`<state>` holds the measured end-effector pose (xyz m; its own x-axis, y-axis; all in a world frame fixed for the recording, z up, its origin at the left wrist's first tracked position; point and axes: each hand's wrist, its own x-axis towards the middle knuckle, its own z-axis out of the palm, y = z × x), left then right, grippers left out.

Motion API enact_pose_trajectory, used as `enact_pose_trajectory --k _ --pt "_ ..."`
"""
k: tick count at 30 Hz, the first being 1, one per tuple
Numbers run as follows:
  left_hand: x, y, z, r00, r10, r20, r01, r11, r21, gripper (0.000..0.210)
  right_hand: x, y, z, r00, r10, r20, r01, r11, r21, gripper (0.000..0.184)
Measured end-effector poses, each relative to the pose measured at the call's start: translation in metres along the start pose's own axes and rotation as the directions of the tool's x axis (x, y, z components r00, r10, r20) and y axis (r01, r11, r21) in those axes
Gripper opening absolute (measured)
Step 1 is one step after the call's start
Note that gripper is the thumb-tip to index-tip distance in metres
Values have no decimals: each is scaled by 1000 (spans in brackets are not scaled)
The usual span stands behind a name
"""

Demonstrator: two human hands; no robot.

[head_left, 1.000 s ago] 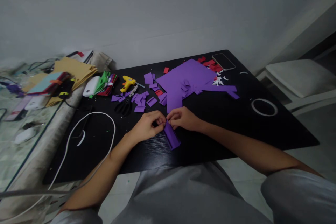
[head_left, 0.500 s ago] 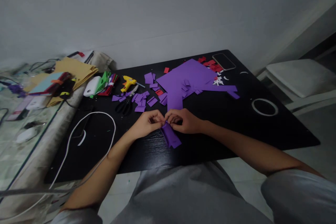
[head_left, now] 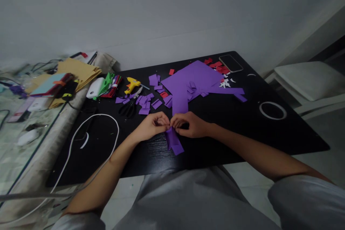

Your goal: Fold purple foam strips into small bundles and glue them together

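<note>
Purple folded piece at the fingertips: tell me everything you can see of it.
The purple folded piece looks like paper or thin card, creased into panels that spread at the near end. The left hand and right hand pinch its far end; the near end points toward the near edge of the black table. Whether it touches the surface is unclear.

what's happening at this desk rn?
A person's left hand and right hand pinch the upper end of a folded purple paper strip between them, near the front edge of a black tabletop. Beyond them lies a large flat purple paper sheet, with small purple paper pieces scattered to its left. A yellow plastic glue gun lies farther left, in neither hand.
</note>
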<state>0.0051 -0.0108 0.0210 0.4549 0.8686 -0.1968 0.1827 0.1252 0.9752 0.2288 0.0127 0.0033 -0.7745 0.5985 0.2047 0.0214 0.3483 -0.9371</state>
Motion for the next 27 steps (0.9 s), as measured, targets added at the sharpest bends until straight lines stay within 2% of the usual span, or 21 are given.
enact_pose_trajectory --k 7,13,17,27 --pt "-1 0 -1 1000 6 6 -6 1000 -16 21 0 -4 0 999 -38 27 41 994 -99 25" --pt "-1 1 -2 1000 -2 6 2 1000 -21 21 1 1 1 998 -41 -39 36 994 -102 20" --pt "-2 4 -3 1000 2 6 -2 1000 -4 20 1 3 3 992 -94 -84 81 986 -147 19" --pt "-3 4 -3 1000 12 -23 -12 1000 2 20 1 5 3 989 -87 -118 68 986 -153 18"
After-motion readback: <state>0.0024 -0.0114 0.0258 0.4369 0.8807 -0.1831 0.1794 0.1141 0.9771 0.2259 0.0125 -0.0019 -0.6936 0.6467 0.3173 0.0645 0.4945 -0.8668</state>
